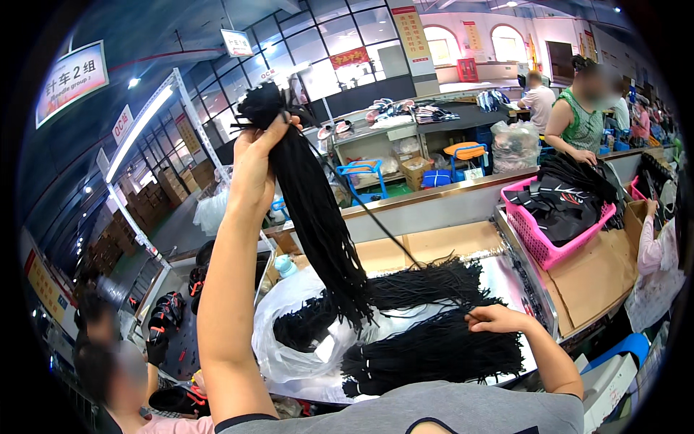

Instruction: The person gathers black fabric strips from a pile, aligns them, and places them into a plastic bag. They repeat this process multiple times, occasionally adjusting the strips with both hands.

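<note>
High up on the left, my left hand (254, 155) is closed around the top of a thick bundle of black shoelaces (312, 210). The laces hang down toward the table, and a single strand slants off to the right. Below lie more bundles of black laces (441, 343), some tied with white bands. My right hand (495, 319) is at the right end of this pile, its fingers curled against the laces; what they grip is hidden. Beside the pile, a clear plastic bag (271, 354) holds further black laces.
A pink basket (553, 249) of black shoe pieces stands on the right-hand bench, with cardboard (578, 289) beneath it. Co-workers sit at lower left and farther right. Black shoes (168, 312) with orange parts lie on the left bench. A raised ledge (434, 201) runs behind the table.
</note>
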A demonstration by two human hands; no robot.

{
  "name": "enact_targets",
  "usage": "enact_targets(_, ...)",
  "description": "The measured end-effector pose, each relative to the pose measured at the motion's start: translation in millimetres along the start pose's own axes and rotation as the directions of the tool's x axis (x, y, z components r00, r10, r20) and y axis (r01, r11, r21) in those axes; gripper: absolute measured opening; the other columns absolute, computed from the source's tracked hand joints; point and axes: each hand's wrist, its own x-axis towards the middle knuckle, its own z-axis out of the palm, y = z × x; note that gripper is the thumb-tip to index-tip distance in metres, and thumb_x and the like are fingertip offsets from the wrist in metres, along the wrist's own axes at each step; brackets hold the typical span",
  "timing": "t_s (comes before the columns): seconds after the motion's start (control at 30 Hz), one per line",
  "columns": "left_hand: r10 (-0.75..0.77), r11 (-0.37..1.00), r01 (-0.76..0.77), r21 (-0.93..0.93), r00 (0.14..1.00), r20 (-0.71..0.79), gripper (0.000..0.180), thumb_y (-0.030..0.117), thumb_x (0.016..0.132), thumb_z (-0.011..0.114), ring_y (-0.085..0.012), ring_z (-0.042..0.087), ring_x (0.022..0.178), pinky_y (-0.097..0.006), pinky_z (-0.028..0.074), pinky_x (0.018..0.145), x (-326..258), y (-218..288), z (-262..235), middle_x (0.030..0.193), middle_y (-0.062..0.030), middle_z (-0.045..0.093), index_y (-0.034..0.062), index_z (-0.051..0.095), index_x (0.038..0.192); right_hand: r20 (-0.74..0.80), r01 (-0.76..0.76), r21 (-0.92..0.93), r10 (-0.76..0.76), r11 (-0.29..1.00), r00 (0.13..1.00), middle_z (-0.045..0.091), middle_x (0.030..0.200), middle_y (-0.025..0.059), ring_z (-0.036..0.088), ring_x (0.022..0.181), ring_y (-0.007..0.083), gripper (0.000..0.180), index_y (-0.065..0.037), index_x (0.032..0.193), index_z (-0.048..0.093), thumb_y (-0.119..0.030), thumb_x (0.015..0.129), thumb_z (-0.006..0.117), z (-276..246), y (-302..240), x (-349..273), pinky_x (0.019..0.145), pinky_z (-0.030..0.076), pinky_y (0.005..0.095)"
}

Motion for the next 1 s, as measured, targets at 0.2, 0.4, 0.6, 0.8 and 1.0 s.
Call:
enact_targets(0.2,0.023,0.931,-0.058,0.361,0.995,0.099,0.045,0.024,0.083,0.083,-0.0127,0.063,0.091,-0.029,0.046,0.089,-21,14,61,0.098,-0.0041,0.069,0.0042,0.058,0.116,-0.513,0.372,-0.386,-0.531,0.844,0.674,0.057,0.13,0.014,0.053,0.124,0.0314,0.05,-0.005,0.132,0.058,-0.017,0.085,0.074,-23,-115,28,0.104,0.041,0.043)
enact_targets(0.4,-0.019,0.988,-0.013,0.151,0.979,0.204,0.045,0.017,0.085,0.079,-0.0141,0.065,0.087,-0.03,0.053,0.079,-31,22,107,0.1,-0.0075,0.068,0.0044,0.057,0.123,-0.474,0.473,-0.722,-0.859,0.505,0.193,0.053,0.134,0.0159,0.046,0.128,0.0363,0.059,-0.012,0.133,0.058,-0.024,0.08,0.078,-35,-233,84,0.106,0.036,0.0473)
enact_targets(0.6,0.05,0.998,-0.051,0.035,0.998,0.028,0.033,0.032,0.093,0.073,-0.0183,0.07,0.086,-0.031,0.057,0.074,-11,18,99,0.095,-0.0131,0.072,0.0049,0.06,0.108,-0.432,0.26,-0.743,-0.739,0.617,0.518,0.058,0.126,0.0187,0.042,0.131,0.0399,0.062,-0.013,0.132,0.061,-0.045,0.082,0.074,10,-175,92,0.105,0.034,0.0554)
enact_targets(0.8,-0.109,0.984,0.121,-0.13,0.989,0.099,0.029,0.028,0.095,0.071,-0.0185,0.07,0.085,-0.031,0.058,0.074,-4,-25,87,0.094,-0.0127,0.072,0.0027,0.062,0.106,-0.378,0.06,-0.815,-0.607,0.577,0.699,0.061,0.119,0.0128,0.033,0.143,0.0375,0.057,-0.017,0.124,0.066,-0.039,0.073,0.08,48,-141,36,0.107,0.027,0.0651)
enact_targets(1.0,-0.09,0.97,0.108,-0.218,0.992,0.092,0.039,0.036,0.095,0.069,-0.0177,0.069,0.078,-0.031,0.056,0.072,38,-38,107,0.097,-0.0122,0.073,-0.0019,0.069,0.102,-0.344,-0.032,-0.8,-0.414,0.599,0.843,0.055,0.129,0.0096,0.046,0.128,0.0417,0.045,-0.018,0.105,0.074,-0.041,0.068,0.081,70,-90,13,0.107,0.028,0.0706)
